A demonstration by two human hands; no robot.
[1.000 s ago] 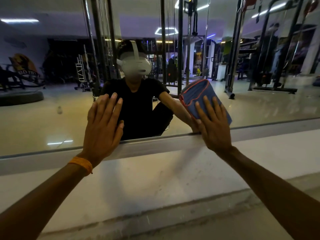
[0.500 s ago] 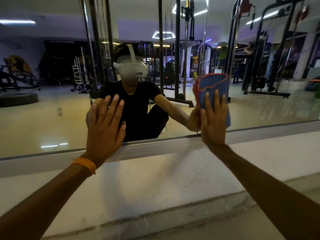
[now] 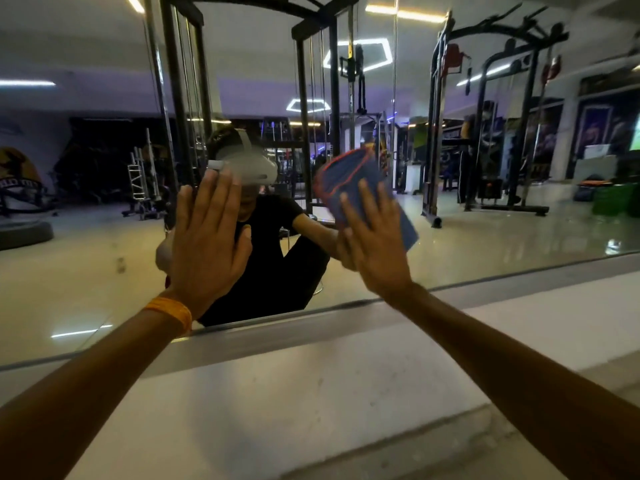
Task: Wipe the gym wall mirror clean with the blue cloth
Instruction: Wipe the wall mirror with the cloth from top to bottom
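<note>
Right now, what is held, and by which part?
Right hand presses the blue cloth, at its lower part, flat to the mirror; left hand holds nothing.

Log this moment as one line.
step: mirror wipe | right hand: flat, pressing blue cloth on wall mirror | left hand: flat on mirror | cloth: motion-blurred

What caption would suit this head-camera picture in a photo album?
The right hand presses a blue cloth flat on the gym mirror while the left hand rests flat alongside.
</note>
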